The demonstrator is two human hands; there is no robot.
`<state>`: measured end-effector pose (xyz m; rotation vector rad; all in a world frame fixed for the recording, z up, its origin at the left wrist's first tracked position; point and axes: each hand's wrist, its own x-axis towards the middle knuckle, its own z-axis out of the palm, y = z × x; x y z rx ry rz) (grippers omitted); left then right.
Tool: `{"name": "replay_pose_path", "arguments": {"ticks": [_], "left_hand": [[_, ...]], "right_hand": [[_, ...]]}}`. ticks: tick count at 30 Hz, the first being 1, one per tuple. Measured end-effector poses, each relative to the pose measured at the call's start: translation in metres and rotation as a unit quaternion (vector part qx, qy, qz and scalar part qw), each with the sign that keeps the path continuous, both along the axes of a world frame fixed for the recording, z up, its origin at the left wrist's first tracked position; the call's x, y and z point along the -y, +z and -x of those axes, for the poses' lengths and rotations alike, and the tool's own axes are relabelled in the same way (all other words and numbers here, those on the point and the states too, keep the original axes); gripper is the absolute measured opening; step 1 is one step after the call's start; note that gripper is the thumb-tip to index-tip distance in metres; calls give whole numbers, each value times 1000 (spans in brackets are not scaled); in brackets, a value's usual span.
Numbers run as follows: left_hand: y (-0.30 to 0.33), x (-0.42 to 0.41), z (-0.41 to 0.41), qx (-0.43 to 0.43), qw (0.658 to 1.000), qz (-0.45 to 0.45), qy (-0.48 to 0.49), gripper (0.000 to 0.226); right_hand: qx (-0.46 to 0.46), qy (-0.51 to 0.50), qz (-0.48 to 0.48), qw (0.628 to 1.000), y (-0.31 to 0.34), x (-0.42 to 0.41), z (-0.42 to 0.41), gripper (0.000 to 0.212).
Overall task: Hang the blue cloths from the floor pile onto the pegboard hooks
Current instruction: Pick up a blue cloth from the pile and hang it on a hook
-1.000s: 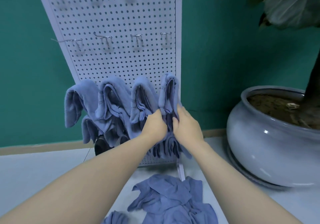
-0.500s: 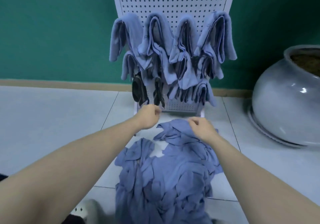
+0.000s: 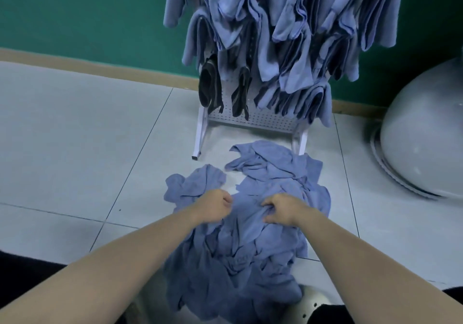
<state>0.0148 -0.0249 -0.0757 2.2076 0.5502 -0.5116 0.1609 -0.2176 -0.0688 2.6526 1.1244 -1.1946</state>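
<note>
1. Reaching down from the bottom edge, two bare forearms stretch over one pile of crumpled blue cloths on the floor; how many cloths it holds cannot be counted.
2. The left hand is curled into a fist at the pile's left side, above a cloth edge; whether it pinches any fabric cannot be told.
3. The right hand has its fingers bent down into the middle of the pile, gripping a bunched fold of cloth directly beneath it.
4. The pile runs from below the forearms, under both hands, to the rack's feet, so cloth lies nearer, under and beyond the hands.
5. One flap of the pile spreads to the left of the left hand; another reaches up to the right foot of the rack.
6. One white pegboard stands beyond the pile on two visible legs, well apart from both hands.
7. Hung cloths, blue and overlapping in several bunches, cover most of the board; their count is unclear.
8. Two dark items hang low on the board's left side, side by side.
9. One large pale pot sits at the right, near the rack, on the tiles.
10. One green wall with a tan skirting strip stands behind everything.
</note>
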Motion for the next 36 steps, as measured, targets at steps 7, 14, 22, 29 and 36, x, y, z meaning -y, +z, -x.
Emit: {"name": "replay_pose_path", "arguments": {"ticks": [7,14,22,29,36], "left_hand": [[-19,26,2,-42,994,97,-15,53],[6,8,-23,44,987,119,103,9],[63,-14,-42,139,908,236,317,10],[187,-33,-61,344,892,151,251,10],[297,-50,-51,365,925,37,97,15]], "right_hand": [[-7,-11,-38,999,-21,-11,-8,13],[-66,-144,-213,964,-6,-35,-8,34],[-40,-271,-407,871,66,-61,-8,30],[-39,-303,-553,775,164,-73,-4,22],[-37,-262,-632,728,246,-77,1,18]]}}
